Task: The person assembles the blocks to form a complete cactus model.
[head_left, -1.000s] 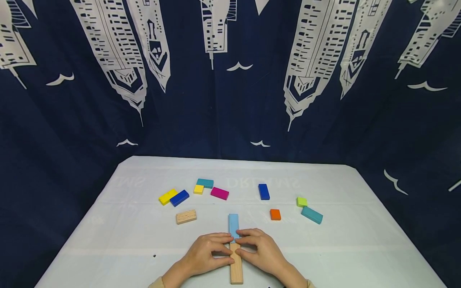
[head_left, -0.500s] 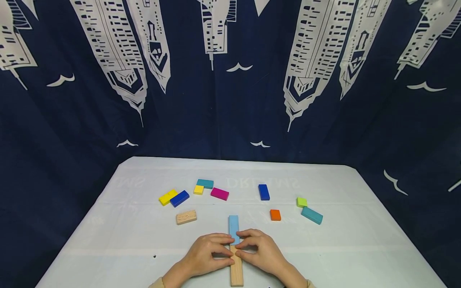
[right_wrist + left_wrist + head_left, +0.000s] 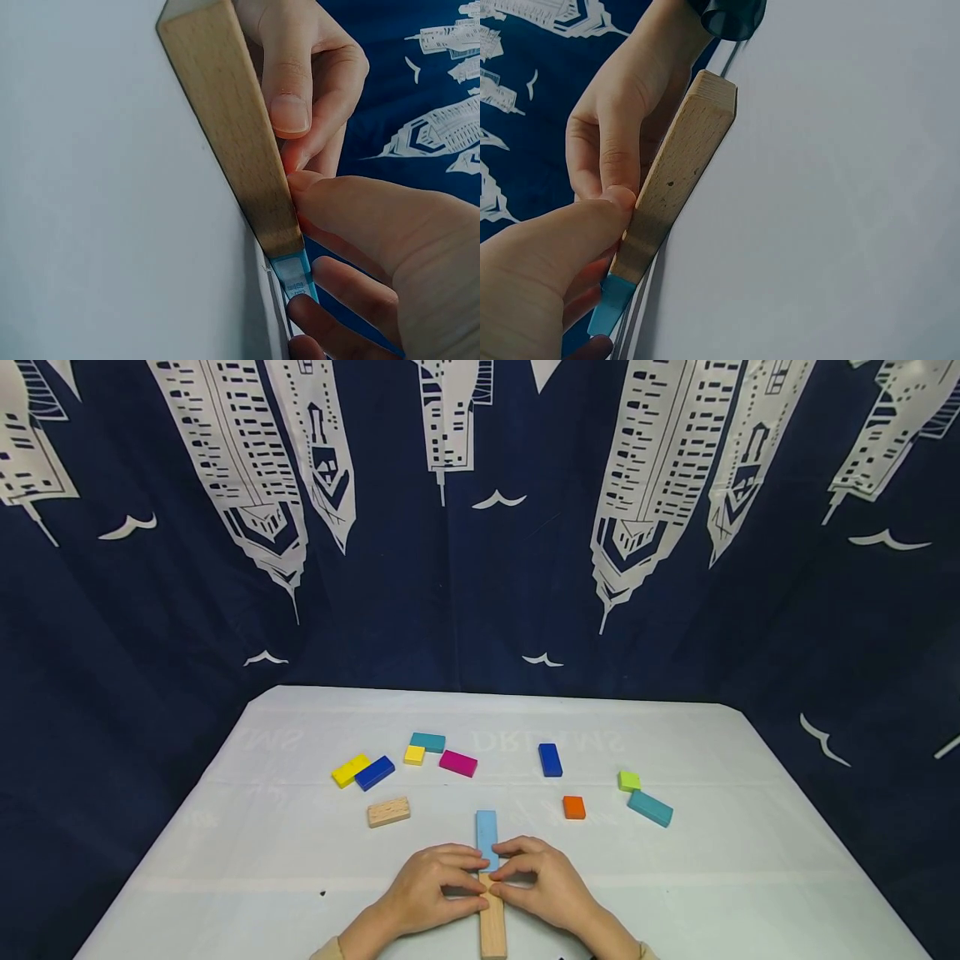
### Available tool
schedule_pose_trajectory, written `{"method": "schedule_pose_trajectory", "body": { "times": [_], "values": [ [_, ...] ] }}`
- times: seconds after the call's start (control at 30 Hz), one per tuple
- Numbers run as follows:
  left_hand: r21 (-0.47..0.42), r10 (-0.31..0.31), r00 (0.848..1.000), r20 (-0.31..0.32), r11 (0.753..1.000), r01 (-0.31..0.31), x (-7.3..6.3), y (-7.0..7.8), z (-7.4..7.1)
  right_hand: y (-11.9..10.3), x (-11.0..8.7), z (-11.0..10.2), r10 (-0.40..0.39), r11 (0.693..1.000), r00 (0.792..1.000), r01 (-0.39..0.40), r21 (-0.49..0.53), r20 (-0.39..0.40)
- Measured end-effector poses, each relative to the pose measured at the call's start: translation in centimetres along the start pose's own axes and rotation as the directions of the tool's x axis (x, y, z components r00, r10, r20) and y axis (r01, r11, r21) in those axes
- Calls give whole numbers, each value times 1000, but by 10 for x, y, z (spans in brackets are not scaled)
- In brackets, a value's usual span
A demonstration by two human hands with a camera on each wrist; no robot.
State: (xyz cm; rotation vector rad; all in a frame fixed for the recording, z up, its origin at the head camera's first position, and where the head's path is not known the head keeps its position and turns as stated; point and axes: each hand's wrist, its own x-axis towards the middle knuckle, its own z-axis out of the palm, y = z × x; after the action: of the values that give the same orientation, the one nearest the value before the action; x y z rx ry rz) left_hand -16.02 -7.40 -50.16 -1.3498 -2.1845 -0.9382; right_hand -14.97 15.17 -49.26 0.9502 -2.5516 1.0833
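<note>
A long plain wooden block (image 3: 492, 931) lies pointing away from the person in the head view, with a light blue block (image 3: 487, 831) end to end at its far end. From the left, my left hand (image 3: 431, 887) grips the wooden block, fingertips near the joint. My right hand (image 3: 551, 883) holds it from the right, its index finger beside the light blue block. Both thumbs meet the wooden block's sides. In the right wrist view a small printed label shows on the light blue block (image 3: 295, 274). Some fingertips are hidden behind the blocks.
Loose blocks lie farther back on the white table (image 3: 225, 860): a short wooden block (image 3: 388, 812), a magenta block (image 3: 458, 763), an orange block (image 3: 573, 807), a teal block (image 3: 650, 808) and several others. A navy printed cloth (image 3: 450, 568) hangs behind.
The wooden and light blue blocks have slid slightly toward the person together. Both hands stay in nearly the same place, and the other blocks have not moved.
</note>
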Motion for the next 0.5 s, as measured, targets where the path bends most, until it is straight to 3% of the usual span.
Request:
{"method": "schedule_pose_trajectory", "body": {
  "times": [0.5],
  "values": [
    [-14, -9, 1000, 2, 1000, 9, 0, 0, 0, -2, 0, -1, -5, 1000, 1000, 5, 5, -2]
  ]
}}
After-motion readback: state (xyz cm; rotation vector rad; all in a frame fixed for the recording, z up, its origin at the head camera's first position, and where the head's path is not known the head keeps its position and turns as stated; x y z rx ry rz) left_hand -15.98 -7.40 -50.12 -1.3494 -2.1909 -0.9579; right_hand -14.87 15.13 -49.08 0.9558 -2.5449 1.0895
